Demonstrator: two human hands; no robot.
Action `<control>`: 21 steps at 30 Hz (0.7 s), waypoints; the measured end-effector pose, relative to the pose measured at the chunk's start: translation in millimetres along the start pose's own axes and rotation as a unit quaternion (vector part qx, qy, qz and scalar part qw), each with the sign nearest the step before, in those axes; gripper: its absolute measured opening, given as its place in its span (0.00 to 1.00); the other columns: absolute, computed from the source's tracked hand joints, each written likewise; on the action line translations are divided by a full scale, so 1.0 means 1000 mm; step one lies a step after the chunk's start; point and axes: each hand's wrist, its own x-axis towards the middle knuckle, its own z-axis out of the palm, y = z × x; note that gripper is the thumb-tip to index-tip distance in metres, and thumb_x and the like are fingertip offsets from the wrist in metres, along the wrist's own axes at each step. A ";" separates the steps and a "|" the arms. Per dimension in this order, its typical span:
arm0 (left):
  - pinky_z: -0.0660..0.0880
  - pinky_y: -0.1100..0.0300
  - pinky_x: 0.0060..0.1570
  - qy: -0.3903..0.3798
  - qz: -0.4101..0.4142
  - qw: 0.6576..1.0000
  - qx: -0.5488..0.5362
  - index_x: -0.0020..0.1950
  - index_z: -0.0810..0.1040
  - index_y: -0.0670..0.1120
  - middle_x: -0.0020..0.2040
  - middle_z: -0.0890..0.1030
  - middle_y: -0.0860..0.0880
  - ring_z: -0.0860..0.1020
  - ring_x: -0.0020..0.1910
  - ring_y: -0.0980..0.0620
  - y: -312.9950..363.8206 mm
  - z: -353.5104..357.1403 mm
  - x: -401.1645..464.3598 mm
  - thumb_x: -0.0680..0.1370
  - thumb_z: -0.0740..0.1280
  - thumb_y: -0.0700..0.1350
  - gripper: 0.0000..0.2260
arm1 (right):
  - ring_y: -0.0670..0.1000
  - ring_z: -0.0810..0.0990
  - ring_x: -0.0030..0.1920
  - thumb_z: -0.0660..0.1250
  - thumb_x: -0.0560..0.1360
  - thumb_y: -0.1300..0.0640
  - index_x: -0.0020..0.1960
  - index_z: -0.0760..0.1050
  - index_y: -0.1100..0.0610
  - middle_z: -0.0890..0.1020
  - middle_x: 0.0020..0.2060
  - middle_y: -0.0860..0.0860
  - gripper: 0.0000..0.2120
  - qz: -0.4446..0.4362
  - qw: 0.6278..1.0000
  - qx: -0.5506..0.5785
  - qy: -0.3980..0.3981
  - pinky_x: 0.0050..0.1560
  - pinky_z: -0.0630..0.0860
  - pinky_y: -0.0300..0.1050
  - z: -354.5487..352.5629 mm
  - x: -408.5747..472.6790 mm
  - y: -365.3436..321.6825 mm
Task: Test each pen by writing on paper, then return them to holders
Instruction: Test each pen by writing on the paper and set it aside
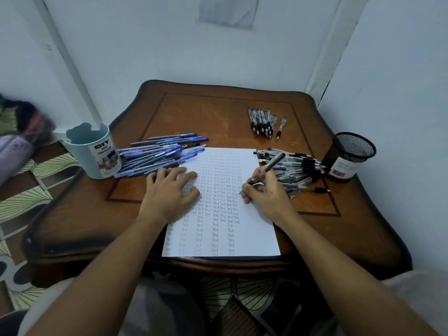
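A white sheet of paper (252,234) filled with columns of the word "Test" lies on the wooden table (84,214). My left hand (169,192) rests flat on the sheet's left side with fingers spread. My right hand (264,192) grips a black pen (269,167), its tip touching the paper at the right end of a row. A heap of blue pens (160,155) lies left of the sheet, a heap of black pens (295,169) lies right of it. A light blue desk organizer (93,151) stands at the left, a black mesh holder (348,157) at the right.
A small group of black-and-silver click pens (265,122) lies at the back of the table. Walls close in behind and to the right. A patterned floor and some fabric (21,134) lie to the left.
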 end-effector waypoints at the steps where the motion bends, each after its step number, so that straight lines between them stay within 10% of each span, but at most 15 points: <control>1: 0.55 0.46 0.68 0.000 0.000 1.000 0.000 0.70 0.70 0.62 0.73 0.69 0.56 0.63 0.68 0.51 0.000 0.000 -0.001 0.73 0.46 0.65 0.28 | 0.60 0.81 0.42 0.67 0.78 0.68 0.50 0.66 0.55 0.79 0.41 0.60 0.12 0.002 1.000 0.006 0.007 0.46 0.79 0.57 -0.001 -0.001 0.000; 21: 0.55 0.46 0.68 -0.004 -0.004 1.000 -0.001 0.70 0.70 0.62 0.73 0.68 0.57 0.62 0.69 0.51 0.001 -0.001 0.000 0.73 0.44 0.66 0.30 | 0.59 0.78 0.40 0.66 0.78 0.69 0.51 0.67 0.57 0.78 0.40 0.59 0.11 0.006 1.000 0.006 -0.006 0.41 0.76 0.53 -0.005 -0.002 -0.003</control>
